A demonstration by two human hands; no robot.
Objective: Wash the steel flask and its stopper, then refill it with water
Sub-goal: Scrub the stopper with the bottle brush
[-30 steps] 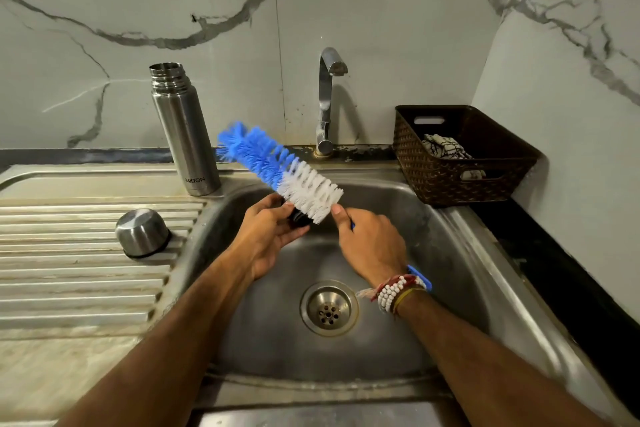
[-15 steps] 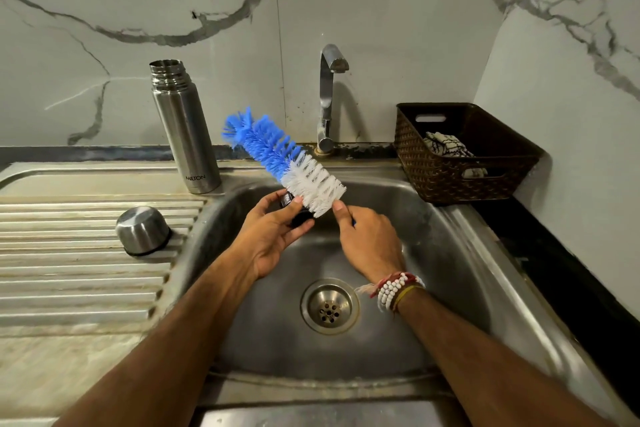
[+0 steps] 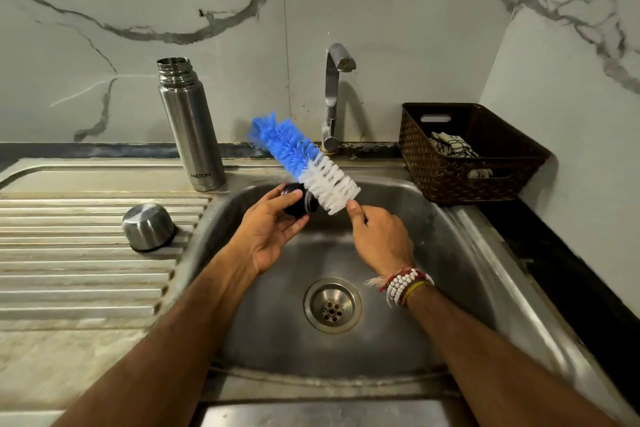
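**Q:** Where's the stopper?

**Me:** In my left hand, over the back of the basin. My thumb and fingers curl round the dark stopper and turn its end toward the brush.

**Q:** And the other hand?

**Me:** My right hand is clenched on the brush handle, which is mostly hidden in my fist. The white bristles touch the stopper, and the blue end points up and away to the left.

**Q:** Where's the flask?

**Me:** The flask stands upright and open on the ledge behind the basin's left corner, well apart from my hands. Its steel cup sits upside down on the drainboard.

**Q:** Is water running?

**Me:** I see none coming from the tap, and the basin looks mostly dry.

**Q:** So how far along are you?

**Me:** Early to middle, I'd say. The flask is apart and I'm scrubbing the stopper. I can't tell whether the flask has been washed inside. I think what's left is rinsing the stopper, probably brushing and rinsing the flask, and then refilling it.

**Q:** Anything else around?

**Me:** A brown basket at the right, with a cloth in it.
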